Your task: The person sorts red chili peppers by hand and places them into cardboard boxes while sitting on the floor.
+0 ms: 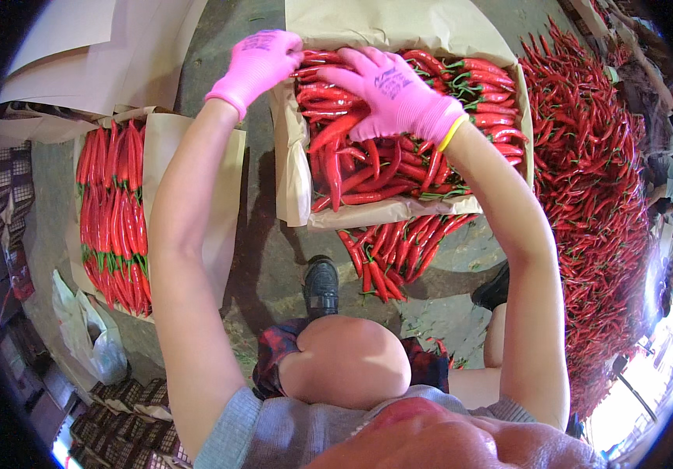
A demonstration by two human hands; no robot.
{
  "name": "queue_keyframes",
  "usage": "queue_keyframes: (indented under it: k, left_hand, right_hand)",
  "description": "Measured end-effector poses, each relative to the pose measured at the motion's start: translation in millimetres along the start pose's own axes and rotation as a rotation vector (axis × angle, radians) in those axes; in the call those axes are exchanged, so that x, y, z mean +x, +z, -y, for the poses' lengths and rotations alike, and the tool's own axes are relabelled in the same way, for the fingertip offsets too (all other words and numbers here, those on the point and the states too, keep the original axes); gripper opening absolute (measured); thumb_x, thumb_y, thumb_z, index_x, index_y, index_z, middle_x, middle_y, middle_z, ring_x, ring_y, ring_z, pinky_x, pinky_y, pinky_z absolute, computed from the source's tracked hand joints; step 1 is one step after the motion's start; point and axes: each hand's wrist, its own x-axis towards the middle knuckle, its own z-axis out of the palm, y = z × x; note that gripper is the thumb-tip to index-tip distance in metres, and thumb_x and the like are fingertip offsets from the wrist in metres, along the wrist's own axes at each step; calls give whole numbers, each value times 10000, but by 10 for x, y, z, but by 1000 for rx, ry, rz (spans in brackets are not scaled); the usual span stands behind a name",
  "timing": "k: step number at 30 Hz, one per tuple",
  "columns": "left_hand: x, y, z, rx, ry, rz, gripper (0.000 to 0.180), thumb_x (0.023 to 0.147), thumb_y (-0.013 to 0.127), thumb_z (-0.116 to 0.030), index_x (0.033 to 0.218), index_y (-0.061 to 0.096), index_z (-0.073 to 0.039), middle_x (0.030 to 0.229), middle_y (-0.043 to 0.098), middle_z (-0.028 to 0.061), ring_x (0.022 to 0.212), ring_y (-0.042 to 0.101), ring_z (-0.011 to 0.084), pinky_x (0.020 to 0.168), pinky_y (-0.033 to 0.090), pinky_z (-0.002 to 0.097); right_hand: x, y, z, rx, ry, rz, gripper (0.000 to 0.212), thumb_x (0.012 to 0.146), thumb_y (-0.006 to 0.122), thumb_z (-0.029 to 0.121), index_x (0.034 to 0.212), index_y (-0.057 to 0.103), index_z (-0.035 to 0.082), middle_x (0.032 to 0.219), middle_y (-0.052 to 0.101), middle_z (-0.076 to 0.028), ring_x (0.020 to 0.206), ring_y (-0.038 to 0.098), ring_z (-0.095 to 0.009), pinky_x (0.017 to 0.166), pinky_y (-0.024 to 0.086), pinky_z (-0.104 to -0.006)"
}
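Observation:
A box lined with brown paper (296,176) stands in front of me, filled with glossy red chili peppers (399,168). At its far left corner, my left hand (262,64), in a pink knit glove, has its fingers bent closed at the ends of some peppers. My right hand (395,90), in a matching glove with a yellow cuff, lies over the peppers with its fingers stretched and thumb apart. Peppers beneath its palm are hidden. Along the box's far and right sides the peppers lie in rows; nearer to me they point different ways.
A large heap of red chilies (586,195) covers the floor on the right. A smaller pile (399,254) lies just before the box. Left stands another paper-lined box with chilies in rows (114,219). Near it are a plastic bag (102,344) and dark crates (129,418).

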Motion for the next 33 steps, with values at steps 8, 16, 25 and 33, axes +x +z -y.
queue_keyframes:
  k: [8,16,25,33]
  left_hand:
    - [158,-2,-35,131,37,3,224,840,616,-263,938,718,-90,955,704,140,940,675,310,822,518,416]
    - [182,-409,-165,56,87,213,360,888,568,-219,1184,661,-35,1118,689,168,1041,671,264,914,511,372]
    - [-442,557,-270,-900,81,-508,520,1089,299,-334,1442,427,25,1461,480,164,1376,426,245,1169,284,352]
    - [-539,390,-226,-993,100,-319,614,1070,271,-461,1500,342,-30,1521,390,171,1367,431,308,1158,320,412]
  right_hand:
    - [83,-75,115,50,96,249,990,661,702,717,1444,433,175,1399,475,-185,1311,440,-388,1084,358,-496]
    - [-13,42,-87,29,104,25,946,694,750,538,1471,378,148,1415,465,-170,1327,426,-378,1108,329,-505]
    - [264,11,-218,-66,318,92,739,821,649,555,1390,448,128,1270,562,-137,1209,531,-330,985,422,-498]
    - [97,138,-309,39,77,-42,875,752,678,629,1453,429,168,1409,485,-125,1287,464,-349,1058,375,-496]
